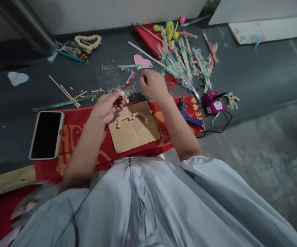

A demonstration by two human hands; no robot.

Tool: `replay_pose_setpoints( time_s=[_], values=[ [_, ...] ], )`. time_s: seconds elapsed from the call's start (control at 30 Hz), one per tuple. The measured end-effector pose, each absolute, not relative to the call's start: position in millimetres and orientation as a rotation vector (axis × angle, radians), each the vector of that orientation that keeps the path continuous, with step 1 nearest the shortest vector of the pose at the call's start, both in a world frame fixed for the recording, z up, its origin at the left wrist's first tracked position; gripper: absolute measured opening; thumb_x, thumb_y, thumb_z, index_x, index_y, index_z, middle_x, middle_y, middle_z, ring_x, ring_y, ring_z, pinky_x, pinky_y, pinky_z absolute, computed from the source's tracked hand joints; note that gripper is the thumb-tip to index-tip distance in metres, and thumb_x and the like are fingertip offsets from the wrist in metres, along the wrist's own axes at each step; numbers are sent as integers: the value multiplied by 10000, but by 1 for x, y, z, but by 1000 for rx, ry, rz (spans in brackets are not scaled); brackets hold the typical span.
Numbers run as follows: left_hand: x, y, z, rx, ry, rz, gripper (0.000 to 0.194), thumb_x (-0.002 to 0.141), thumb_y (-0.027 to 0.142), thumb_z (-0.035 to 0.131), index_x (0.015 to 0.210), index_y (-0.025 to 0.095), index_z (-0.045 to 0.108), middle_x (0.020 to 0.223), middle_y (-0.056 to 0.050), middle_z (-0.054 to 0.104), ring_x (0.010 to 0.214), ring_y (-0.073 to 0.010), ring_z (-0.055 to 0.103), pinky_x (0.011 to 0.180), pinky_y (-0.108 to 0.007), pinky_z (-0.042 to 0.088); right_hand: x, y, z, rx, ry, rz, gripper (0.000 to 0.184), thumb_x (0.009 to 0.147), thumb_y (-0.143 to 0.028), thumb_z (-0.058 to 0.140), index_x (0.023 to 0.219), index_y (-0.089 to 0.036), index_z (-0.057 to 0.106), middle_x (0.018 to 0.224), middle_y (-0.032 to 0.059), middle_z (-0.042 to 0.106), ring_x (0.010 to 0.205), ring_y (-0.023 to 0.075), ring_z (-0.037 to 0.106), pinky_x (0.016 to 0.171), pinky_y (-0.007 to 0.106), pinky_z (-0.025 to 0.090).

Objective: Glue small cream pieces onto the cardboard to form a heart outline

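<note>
My left hand point(109, 107) is cupped palm up above the top left corner of a brown paper sheet point(135, 132), its fingers curled round small pale beads. My right hand point(153, 85) hovers beyond the paper's far edge, closed in a loose fist; what it pinches is hidden. On the paper lies an arch of small cream-coloured pieces point(132, 118). The paper rests on a red patterned cloth point(73, 132). Pale crumbs point(117, 90) are scattered on the dark floor just past my hands.
A phone point(46, 134) lies face up on the cloth at left. A blue glue gun point(188, 115) and a purple device point(212, 102) with a black cable sit at right. Beyond are wrapped sticks point(186, 61), a pink heart point(142, 61), wooden sticks point(64, 91) and a cream heart wreath point(88, 43).
</note>
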State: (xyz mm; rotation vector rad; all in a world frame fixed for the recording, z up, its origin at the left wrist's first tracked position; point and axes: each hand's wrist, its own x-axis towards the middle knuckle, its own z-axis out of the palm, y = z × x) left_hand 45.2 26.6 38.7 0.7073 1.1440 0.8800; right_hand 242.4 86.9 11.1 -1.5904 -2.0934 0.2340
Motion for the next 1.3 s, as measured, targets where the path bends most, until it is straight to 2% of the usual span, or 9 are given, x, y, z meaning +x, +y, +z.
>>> replay_pose_setpoints(
  time_s=[0.17, 0.27, 0.43, 0.57, 0.7, 0.9, 1.1, 1.3],
  values=[
    [46, 25, 42, 714, 1160, 883, 375, 901, 410, 626, 677, 109, 626, 584, -6, 571, 486, -28, 501, 457, -122, 386, 257, 94, 4, -1712, -2037, 249, 175, 904, -234, 443, 826, -176, 589, 868, 116, 662, 912, 248, 604, 858, 393, 440],
    [47, 25, 43, 747, 1174, 876, 362, 902, 405, 626, 695, 109, 637, 581, 2, 567, 482, -24, 496, 464, -119, 388, 250, 83, 9, -1511, -2119, 402, 157, 879, -249, 504, 875, -173, 641, 887, 90, 690, 859, 205, 610, 812, 342, 464],
    [48, 26, 38, 784, 1173, 905, 340, 881, 376, 658, 655, 124, 631, 573, -2, 576, 487, -30, 495, 466, -125, 385, 226, 61, 19, -1050, -2127, 695, 242, 918, -343, 520, 977, -169, 678, 921, 52, 696, 806, 140, 606, 749, 277, 468],
    [51, 27, 35, 790, 1195, 955, 324, 868, 320, 677, 613, 129, 618, 536, 9, 561, 469, -31, 491, 452, -130, 362, 215, 53, 20, -993, -2081, 747, 304, 891, -443, 581, 918, -159, 686, 846, 37, 681, 739, 122, 568, 711, 264, 446],
    [56, 26, 33, 741, 1224, 1040, 289, 837, 286, 714, 610, 128, 629, 543, 20, 572, 466, -16, 477, 444, -117, 339, 210, 53, 20, -1113, -2012, 718, 267, 878, -399, 595, 853, -160, 711, 818, 45, 691, 745, 134, 575, 719, 271, 442],
    [58, 26, 26, 704, 1213, 1130, 244, 783, 269, 766, 615, 138, 648, 561, 25, 595, 467, -16, 491, 443, -125, 353, 209, 52, 18, -1185, -1946, 716, 202, 862, -322, 616, 867, -177, 755, 845, 50, 723, 785, 153, 630, 726, 273, 456],
    [61, 28, 24, 718, 1219, 1200, 241, 779, 268, 766, 612, 148, 643, 570, 30, 599, 461, -15, 481, 444, -131, 353, 206, 50, 22, -1224, -1982, 603, 204, 874, -233, 545, 871, -197, 746, 872, 36, 716, 846, 167, 631, 773, 295, 446],
    [61, 32, 27, 698, 1214, 1212, 238, 793, 270, 753, 615, 160, 638, 576, 35, 598, 476, -17, 483, 462, -130, 359, 202, 54, 24, -1222, -1994, 542, 195, 849, -222, 511, 848, -179, 701, 852, 41, 699, 766, 144, 580, 740, 283, 422]
  ],
)
